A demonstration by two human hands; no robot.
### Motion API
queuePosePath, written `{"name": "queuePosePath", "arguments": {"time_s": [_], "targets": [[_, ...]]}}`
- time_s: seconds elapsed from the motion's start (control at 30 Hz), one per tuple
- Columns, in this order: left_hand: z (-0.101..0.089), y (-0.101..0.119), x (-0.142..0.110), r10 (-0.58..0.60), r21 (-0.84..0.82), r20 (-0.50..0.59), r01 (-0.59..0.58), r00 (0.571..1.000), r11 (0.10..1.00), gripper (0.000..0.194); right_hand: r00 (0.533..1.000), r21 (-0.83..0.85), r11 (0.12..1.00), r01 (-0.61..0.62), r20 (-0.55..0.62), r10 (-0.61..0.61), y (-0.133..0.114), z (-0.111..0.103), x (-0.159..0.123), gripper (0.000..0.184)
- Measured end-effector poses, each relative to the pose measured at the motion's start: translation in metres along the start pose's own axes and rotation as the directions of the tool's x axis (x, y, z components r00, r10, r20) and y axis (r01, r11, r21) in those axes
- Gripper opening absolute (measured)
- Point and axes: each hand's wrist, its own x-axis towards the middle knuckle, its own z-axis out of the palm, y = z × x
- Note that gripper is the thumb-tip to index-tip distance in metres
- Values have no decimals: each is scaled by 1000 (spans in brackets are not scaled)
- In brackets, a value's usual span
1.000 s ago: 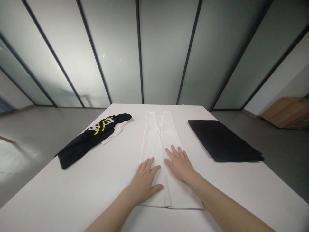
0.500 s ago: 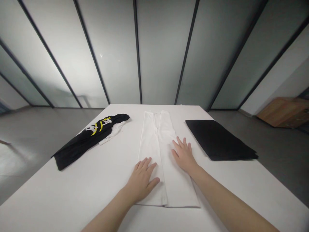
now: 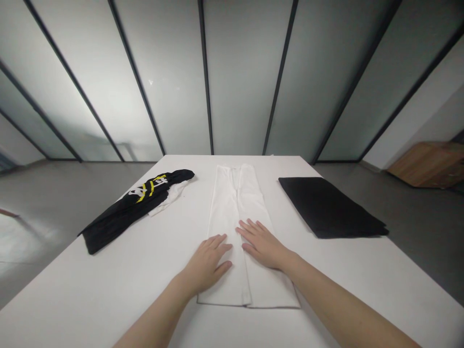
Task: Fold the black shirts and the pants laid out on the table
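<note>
White trousers (image 3: 226,203) lie flat on the white table, waistband at the far end and leg hems toward me. My left hand (image 3: 208,263) rests on the left leg near its outer edge, fingers stretched out. Across the right leg, close to the inner seam, lies my right hand (image 3: 263,244), palm down with its fingers extended to the left. Neither hand grips the cloth. Parts of both legs are hidden under my hands and right forearm.
A black garment (image 3: 123,217) with white and yellow print lies on the table's left, with white cloth (image 3: 170,199) under it. A folded black cloth (image 3: 329,208) lies at the right. The table (image 3: 362,285) ends before a frosted glass partition (image 3: 242,77). A wooden cabinet (image 3: 427,164) stands far right.
My right hand has moved left and toward me over the trousers, to the inner seam. My left hand has shifted slightly left.
</note>
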Motion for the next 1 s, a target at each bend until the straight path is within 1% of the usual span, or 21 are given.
{"name": "queuePosePath", "arguments": {"time_s": [0.17, 0.23, 0.27, 0.33, 0.4, 0.43, 0.5, 0.6, 0.7, 0.77, 0.83, 0.9, 1.0], "targets": [[-11, -4, 3, 41, -67, -10, -42, 999, 997, 33, 1000, 13, 1000, -14, 8, 14, -2, -1, -1, 57], [-16, -9, 4, 29, -98, -17, -30, 999, 995, 32, 1000, 17, 1000, -17, 10, 17, -2, -2, -2, 58], [-18, -12, 5, -2, -98, -31, -1, 1000, 995, 33, 1000, 20, 1000, -17, 10, 17, -2, -2, -2, 58], [-19, -19, 6, -106, -62, -88, 101, 990, 993, 34, 1000, 31, 999, -20, 5, 20, -1, -2, -3, 57], [-17, -25, 6, -217, -3, -149, 219, 965, 976, 34, 1000, 43, 999, -20, 0, 20, -1, -3, -3, 57], [-16, -28, 6, -255, 25, -165, 263, 953, 965, 34, 1000, 46, 999, -19, -1, 20, -1, -3, -3, 57], [-11, -31, 6, -290, 71, -158, 304, 944, 950, 36, 1000, 45, 999, -18, -2, 18, -1, -3, -3, 57], [-2, -33, 6, -274, 100, -133, 288, 952, 952, 45, 1000, 38, 999, -21, -4, 21, -1, -4, -4, 56], [5, -33, 6, -205, 100, -106, 215, 973, 971, 57, 1000, 38, 999, -20, -6, 21, -2, -5, -6, 56], [7, -32, 6, -138, 100, -53, 143, 989, 985, 61, 1000, 37, 999, -13, -5, 14, -1, -5, -6, 56], [4, -30, 6, -98, 106, 7, 97, 995, 990, 61, 1000, 31, 1000, -6, -2, 6, -1, -4, -6, 57], [0, -25, 6, -106, 126, 51, 99, 993, 987, 58, 1000, 24, 1000, 5, 4, -5, -1, -4, -6, 57], [-9, -12, 6, -161, 167, 60, 149, 985, 975, 52, 999, 24, 999, 33, 26, -33, -1, -4, -6, 58]]}}
